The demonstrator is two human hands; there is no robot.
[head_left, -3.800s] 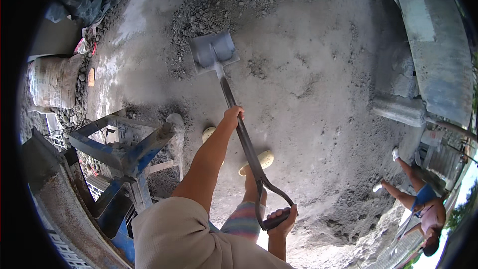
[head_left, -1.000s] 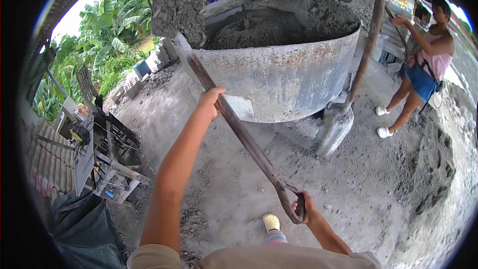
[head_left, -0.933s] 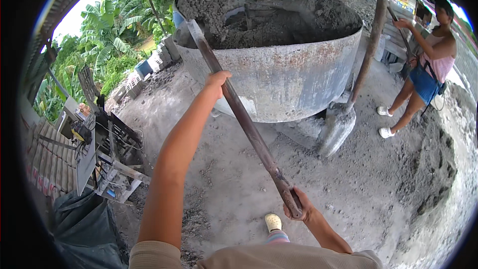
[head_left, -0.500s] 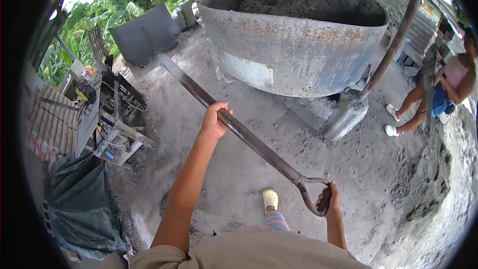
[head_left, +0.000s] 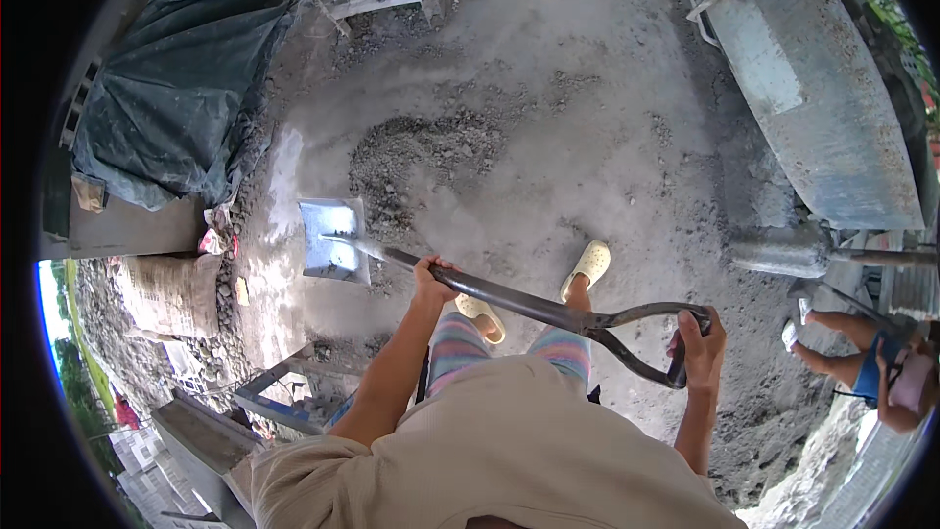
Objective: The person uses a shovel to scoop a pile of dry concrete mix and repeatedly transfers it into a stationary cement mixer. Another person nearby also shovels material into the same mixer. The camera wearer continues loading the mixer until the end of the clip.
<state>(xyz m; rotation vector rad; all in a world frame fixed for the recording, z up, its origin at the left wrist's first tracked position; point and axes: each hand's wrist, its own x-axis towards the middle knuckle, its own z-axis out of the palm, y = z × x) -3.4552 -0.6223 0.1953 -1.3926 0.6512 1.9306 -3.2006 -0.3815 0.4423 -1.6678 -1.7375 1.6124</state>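
Observation:
A shovel (head_left: 514, 305) lies across the front of my body, its flat metal blade (head_left: 334, 238) out to the left over the dusty ground. My left hand (head_left: 432, 279) is wrapped round the shaft on the blade side. At the other end, my right hand (head_left: 699, 344) grips the D-shaped handle. The blade's face looks bare and catches the light. Just beyond it spreads a patch of loose gravel (head_left: 428, 159).
A large metal tub (head_left: 803, 88) stands at the far right, with another shovel's blade (head_left: 781, 251) below it. A person (head_left: 886, 358) is at the right edge. A dark tarp (head_left: 181, 78) covers something at the upper left; a wooden frame (head_left: 384, 6) stands beyond.
My view has swung left and down, so the tub now sits at the right edge. The shovel blade has come round from the far side to my left. Both hands keep their hold.

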